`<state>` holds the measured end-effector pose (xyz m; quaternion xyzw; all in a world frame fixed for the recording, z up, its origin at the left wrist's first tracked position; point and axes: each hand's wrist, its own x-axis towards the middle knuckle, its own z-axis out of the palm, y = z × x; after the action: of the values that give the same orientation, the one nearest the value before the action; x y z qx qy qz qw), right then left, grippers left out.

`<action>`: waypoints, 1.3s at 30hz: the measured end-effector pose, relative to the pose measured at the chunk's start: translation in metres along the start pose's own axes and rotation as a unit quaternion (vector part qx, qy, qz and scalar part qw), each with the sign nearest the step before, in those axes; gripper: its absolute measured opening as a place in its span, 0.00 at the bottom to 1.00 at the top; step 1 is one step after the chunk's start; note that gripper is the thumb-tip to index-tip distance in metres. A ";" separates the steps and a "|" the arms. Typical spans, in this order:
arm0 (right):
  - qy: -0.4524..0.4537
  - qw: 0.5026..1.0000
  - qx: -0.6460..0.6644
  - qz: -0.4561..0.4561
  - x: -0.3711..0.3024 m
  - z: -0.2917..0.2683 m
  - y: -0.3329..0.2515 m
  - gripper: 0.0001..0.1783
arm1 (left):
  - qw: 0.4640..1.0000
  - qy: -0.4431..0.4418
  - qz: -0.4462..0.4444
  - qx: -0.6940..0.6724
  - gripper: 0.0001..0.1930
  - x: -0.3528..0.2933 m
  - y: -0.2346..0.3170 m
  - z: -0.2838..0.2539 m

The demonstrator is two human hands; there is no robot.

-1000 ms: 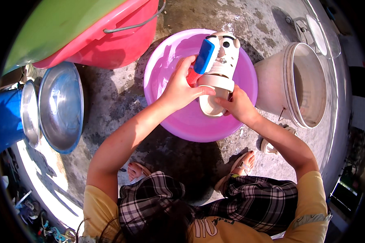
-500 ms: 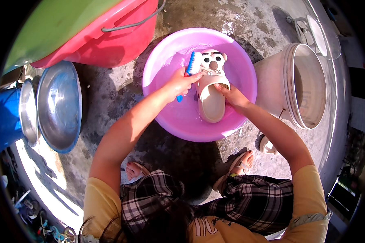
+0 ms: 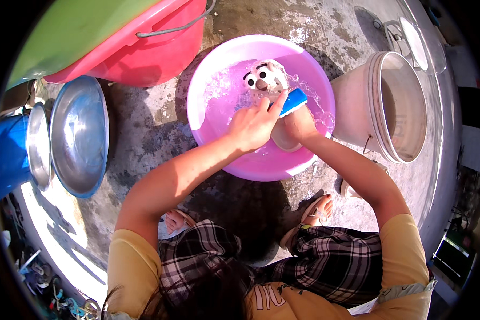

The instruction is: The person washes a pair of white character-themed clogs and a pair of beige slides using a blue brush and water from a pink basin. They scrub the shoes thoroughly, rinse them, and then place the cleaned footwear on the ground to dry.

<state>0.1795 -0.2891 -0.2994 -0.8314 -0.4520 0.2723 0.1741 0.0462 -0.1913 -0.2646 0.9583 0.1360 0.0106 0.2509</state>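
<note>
A shiny metal basin (image 3: 80,136) and a red tub (image 3: 144,58) stand left of the pink basin (image 3: 207,117). Inside the latter, the left hand (image 3: 253,125) has its fingers closed around a blue scrub brush (image 3: 294,100), the cream cartoon-faced clog (image 3: 272,80) sits in splashing water, and the right hand (image 3: 300,125) grips the clog by its foot opening, fingertips hidden. Farther right is a whitish plastic bucket (image 3: 357,101).

Clog (image 3: 262,84) tipped leftward, water (image 3: 226,85) now splashing around; blue brush (image 3: 294,101) swung rightward, near right hand (image 3: 300,126).
</note>
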 end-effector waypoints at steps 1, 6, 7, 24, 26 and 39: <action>0.074 0.997 0.014 0.031 0.001 0.001 -0.003 0.29 | 0.999 0.032 0.015 0.016 0.33 -0.002 -0.011 0.000; 0.071 0.992 0.065 0.076 -0.021 -0.030 -0.014 0.44 | 0.981 -0.023 -0.128 0.141 0.33 -0.023 -0.057 -0.014; 0.073 0.993 0.071 0.067 -0.024 -0.032 -0.013 0.45 | 0.978 0.032 -0.158 0.135 0.31 -0.021 -0.060 -0.007; -0.078 0.806 0.569 0.145 -0.047 -0.035 -0.017 0.25 | 0.984 0.049 -0.156 0.078 0.31 0.018 -0.070 -0.017; -0.066 0.844 0.519 0.117 -0.046 -0.044 -0.014 0.26 | 0.975 0.025 -0.198 0.098 0.32 0.017 -0.075 -0.016; -0.057 0.781 0.565 0.261 -0.029 -0.018 0.020 0.09 | 0.994 0.017 -0.108 0.021 0.25 0.026 -0.052 -0.011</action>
<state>0.1909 -0.3245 -0.2870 -0.6530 0.0079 0.5607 0.5090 0.0571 -0.1360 -0.2816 0.9427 0.2432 -0.0029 0.2284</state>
